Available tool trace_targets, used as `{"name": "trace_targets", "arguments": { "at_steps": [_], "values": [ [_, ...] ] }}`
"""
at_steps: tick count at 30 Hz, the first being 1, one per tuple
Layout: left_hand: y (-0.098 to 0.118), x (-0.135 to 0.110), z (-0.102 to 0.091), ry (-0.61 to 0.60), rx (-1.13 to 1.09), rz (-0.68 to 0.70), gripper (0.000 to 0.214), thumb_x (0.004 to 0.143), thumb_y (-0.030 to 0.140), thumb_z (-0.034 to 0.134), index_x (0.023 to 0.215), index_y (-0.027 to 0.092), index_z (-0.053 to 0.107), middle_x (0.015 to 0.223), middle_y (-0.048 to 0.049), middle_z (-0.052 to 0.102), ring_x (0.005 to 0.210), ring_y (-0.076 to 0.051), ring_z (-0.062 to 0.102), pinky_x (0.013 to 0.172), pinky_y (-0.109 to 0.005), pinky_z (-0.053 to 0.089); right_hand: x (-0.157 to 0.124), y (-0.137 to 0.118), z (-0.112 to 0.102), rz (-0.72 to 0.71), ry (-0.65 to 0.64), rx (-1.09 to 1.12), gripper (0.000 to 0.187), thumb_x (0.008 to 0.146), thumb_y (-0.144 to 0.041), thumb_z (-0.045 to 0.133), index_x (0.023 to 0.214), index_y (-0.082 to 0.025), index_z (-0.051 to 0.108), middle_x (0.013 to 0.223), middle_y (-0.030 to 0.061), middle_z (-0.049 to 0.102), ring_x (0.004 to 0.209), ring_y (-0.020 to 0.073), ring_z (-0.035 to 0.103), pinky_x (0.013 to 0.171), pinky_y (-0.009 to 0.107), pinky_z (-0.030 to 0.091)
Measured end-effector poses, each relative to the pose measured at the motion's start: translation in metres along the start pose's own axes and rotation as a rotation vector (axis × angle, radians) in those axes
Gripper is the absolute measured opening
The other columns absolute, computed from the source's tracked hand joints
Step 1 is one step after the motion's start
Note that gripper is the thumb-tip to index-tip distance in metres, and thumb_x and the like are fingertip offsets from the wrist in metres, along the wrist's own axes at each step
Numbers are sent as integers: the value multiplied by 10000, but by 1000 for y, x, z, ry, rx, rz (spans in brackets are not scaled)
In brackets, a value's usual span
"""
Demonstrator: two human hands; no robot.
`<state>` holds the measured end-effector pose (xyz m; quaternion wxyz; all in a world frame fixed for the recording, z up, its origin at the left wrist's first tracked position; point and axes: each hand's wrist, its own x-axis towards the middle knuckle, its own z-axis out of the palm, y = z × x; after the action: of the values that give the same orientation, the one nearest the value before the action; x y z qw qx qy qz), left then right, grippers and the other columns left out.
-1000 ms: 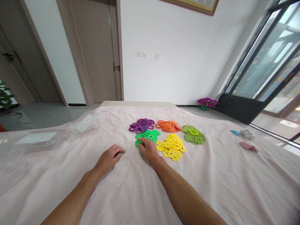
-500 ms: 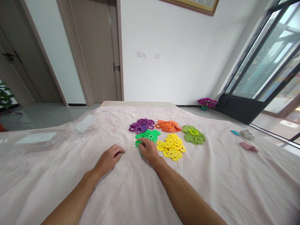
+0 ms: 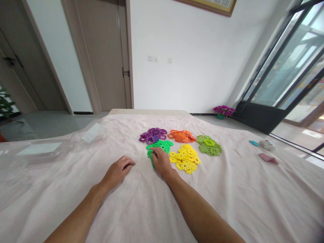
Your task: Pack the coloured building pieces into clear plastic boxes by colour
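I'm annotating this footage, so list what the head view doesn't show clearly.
Head view:
Green pieces: some hidden by the right hand.
Whether that hand grips one: too small to tell.
Framed picture: cut off by the top edge; writing blurred.
Leafy plant: cut off by the left edge.

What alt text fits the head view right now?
A person's right hand is at a green pile of flat, notched pieces; the left hand rests on the pale pink cloth. Close by lie a purple pile, an orange pile, a light-green pile and a yellow pile, with clear plastic packaging at far left.
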<state>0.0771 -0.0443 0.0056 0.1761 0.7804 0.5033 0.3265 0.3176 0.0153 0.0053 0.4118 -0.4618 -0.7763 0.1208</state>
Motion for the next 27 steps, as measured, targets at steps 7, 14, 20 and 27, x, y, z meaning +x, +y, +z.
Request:
{"name": "trace_targets", "arguments": {
  "at_steps": [7,14,20,27],
  "values": [
    [2,0,-1,-1,0,-7,227,914,225,481,973,227,700,1027,-44,669,969,-192,635,882,-316,479,-1,-5,-6,-145,-76,-90,371,789,-292,731,1154,-245,688,1228,74,636,1156,251,534,1022,402,384],
    [1,0,0,8,-19,-10,225,910,224,489,975,222,705,1028,-48,673,963,-195,636,880,-321,480,-4,-11,-3,-247,-239,-219,201,862,-314,685,1057,-282,723,1201,46,642,1157,244,489,1033,416,336],
    [0,1,0,3,-22,-15,225,904,215,491,970,221,706,1031,-43,673,971,-191,636,889,-313,474,1,-3,-2,-180,-222,-347,152,914,-291,627,1040,-279,712,1240,29,623,1223,235,432,1076,418,270],
    [1,1,0,10,-20,-24,223,901,218,493,961,227,707,1022,-39,676,960,-192,638,874,-307,475,8,1,-9,-126,-135,-340,173,944,-311,575,1005,-250,725,1160,44,660,1147,225,484,1007,368,311]
  ]
}}
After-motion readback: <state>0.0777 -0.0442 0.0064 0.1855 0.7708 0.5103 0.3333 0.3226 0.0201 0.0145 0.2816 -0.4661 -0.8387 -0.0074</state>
